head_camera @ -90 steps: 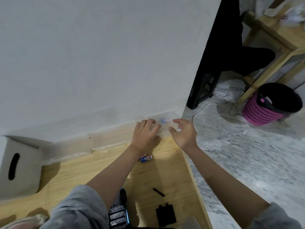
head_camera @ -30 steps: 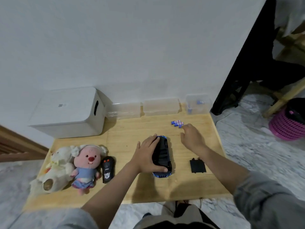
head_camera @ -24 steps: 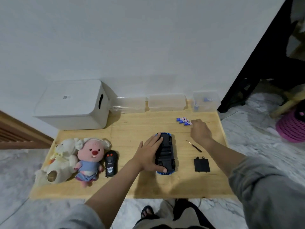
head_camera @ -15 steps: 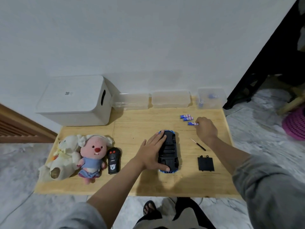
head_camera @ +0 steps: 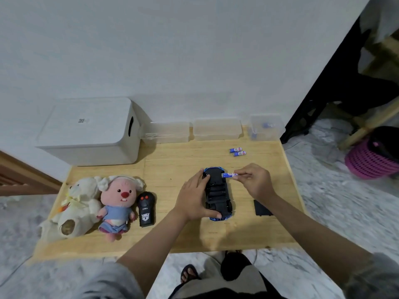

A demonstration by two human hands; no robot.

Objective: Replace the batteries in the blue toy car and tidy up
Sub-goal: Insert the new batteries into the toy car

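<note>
Blue toy car [head_camera: 218,194] lies belly-up mid-worktop [head_camera: 172,169], its battery bay uncovered. Left hand [head_camera: 193,198] rests flat on its left side, fingers straight. Right hand [head_camera: 253,181] pinches a blue battery [head_camera: 229,175] over the car's far end. Two spare batteries [head_camera: 237,152] lie beyond, and the black cover [head_camera: 262,209] sits right of the car.

Black remote control [head_camera: 146,209], at 9 o'clock from the toy car [head_camera: 218,194]: white lettering above a shield emblem, too small to read. White storage box [head_camera: 90,131], lid: small dark square code mark, illegible.
</note>
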